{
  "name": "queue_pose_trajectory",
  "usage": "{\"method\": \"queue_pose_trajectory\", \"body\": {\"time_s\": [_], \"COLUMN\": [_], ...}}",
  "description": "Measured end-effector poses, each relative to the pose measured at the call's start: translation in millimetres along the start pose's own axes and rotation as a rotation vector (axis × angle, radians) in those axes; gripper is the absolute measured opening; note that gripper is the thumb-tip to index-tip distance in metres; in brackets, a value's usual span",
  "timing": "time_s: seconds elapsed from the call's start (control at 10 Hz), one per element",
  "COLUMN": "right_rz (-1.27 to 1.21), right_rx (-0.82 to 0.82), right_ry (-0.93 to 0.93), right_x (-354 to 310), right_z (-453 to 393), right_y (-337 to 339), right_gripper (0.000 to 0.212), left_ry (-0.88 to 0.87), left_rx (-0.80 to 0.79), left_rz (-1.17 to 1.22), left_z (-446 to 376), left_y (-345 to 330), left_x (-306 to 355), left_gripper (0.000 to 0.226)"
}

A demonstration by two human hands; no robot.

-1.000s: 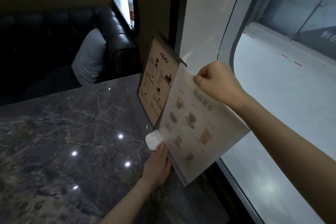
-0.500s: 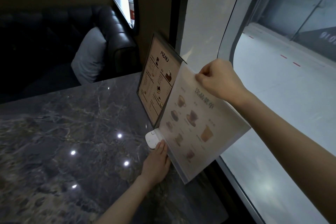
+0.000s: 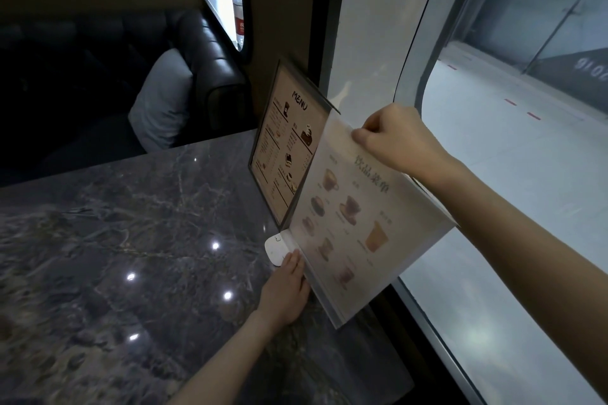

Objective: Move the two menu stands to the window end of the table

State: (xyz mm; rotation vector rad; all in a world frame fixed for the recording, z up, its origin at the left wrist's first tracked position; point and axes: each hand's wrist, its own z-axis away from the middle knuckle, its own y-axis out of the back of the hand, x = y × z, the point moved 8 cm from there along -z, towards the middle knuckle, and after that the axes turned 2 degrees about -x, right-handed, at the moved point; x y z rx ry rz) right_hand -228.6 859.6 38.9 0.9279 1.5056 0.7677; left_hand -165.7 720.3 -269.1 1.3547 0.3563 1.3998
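Two menu stands are upright at the window end of the dark marble table (image 3: 138, 240). The brown stand (image 3: 283, 148), headed MENU, is the farther one and leans toward the wall. The white drinks stand (image 3: 355, 223) is nearer and overlaps the brown one's right edge. My right hand (image 3: 394, 141) pinches the white stand's top edge. My left hand (image 3: 286, 289) lies flat on the table, fingertips against the stand's lower left edge.
A small white device (image 3: 274, 248) lies on the table at the stands' foot. The big window (image 3: 493, 174) runs along the table's right side. A black sofa (image 3: 210, 62) with a grey cushion (image 3: 161, 102) is beyond the far edge; a water bottle (image 3: 238, 6) stands in a wall opening.
Nearly nothing moved; both hands keep their places on the white stand, which stays at the same tilt.
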Motion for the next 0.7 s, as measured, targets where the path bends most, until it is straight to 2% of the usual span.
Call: {"method": "queue_pose_trajectory", "body": {"time_s": [0.2, 0.3, 0.4, 0.5, 0.7], "right_rz": [0.033, 0.099, 0.133, 0.047, -0.431], "right_rx": [-0.002, 0.061, 0.142, 0.141, 0.105], "right_ry": [-0.004, 0.115, 0.287, 0.363, 0.330], "right_x": [-2, -24, -60, -90, -139], "right_z": [-2, 3, 8, 11, 15], "right_y": [-6, 0, -1, -17, -75], "right_gripper": [0.043, 0.042, 0.034, 0.028, 0.014], "left_ry": [-0.004, 0.028, 0.081, 0.095, 0.177], "left_rx": [-0.055, -0.025, 0.104, 0.212, 0.450], "left_rz": [-0.066, -0.050, 0.039, 0.102, 0.279], "left_z": [1, 6, 12, 23, 56], "left_y": [8, 29, 68, 108, 188], "left_x": [-1, -6, -16, -29, -87], "left_gripper": [0.057, 0.053, 0.044, 0.034, 0.039]}}
